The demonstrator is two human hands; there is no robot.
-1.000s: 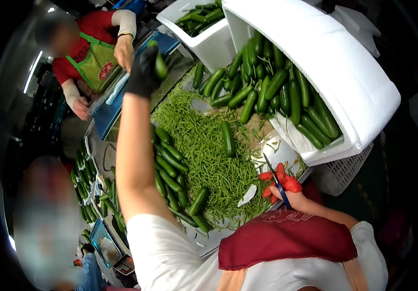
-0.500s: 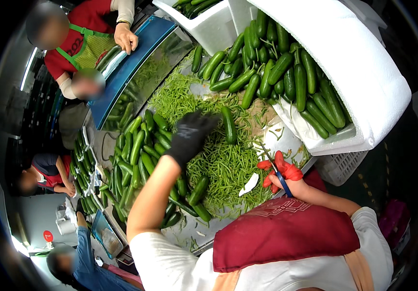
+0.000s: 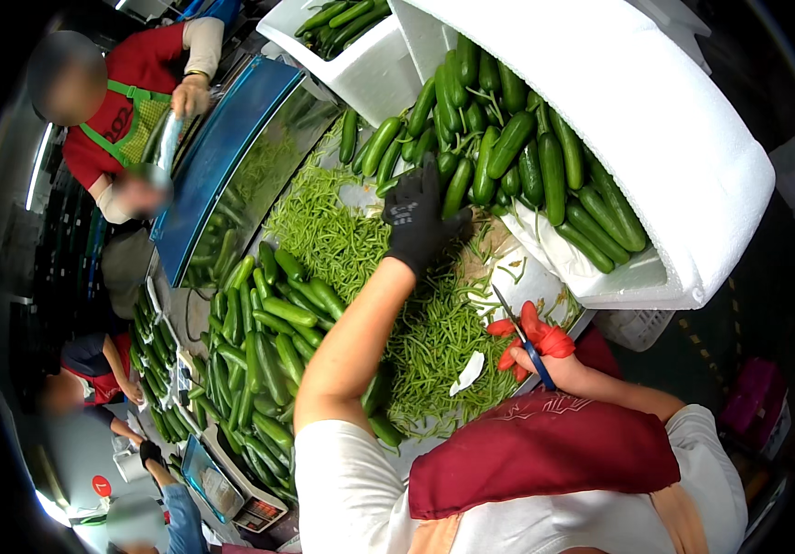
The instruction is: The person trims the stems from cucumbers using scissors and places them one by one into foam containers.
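Observation:
My left hand [image 3: 414, 217], in a black glove, reaches to the near edge of a heap of dark green cucumbers [image 3: 511, 148] spilling from a white foam box [image 3: 693, 166]. Its fingers are stretched forward and the thumb stands apart; I see nothing held in it. By the table's front edge, my right hand [image 3: 538, 343], with red finger coverings, grips blue-handled scissors [image 3: 534, 358], blades pointing up and left. Between the hands spreads a thick layer of thin green stem-like pieces [image 3: 444, 337]. A second cucumber pile [image 3: 264, 360] lies left of my left forearm, which hides part of it.
A white scrap [image 3: 468, 373] rests on the green pieces. Beyond the table, a blue-edged panel [image 3: 222, 175] separates me from a co-worker handling a long wrapped item. Another foam box [image 3: 342, 78] holds cucumbers at the back. More people work at the left.
My left hand has moved forward and right, from above the green pieces to the cucumber heap. The single cucumber beside it before is no longer visible there. My right hand still holds the scissors.

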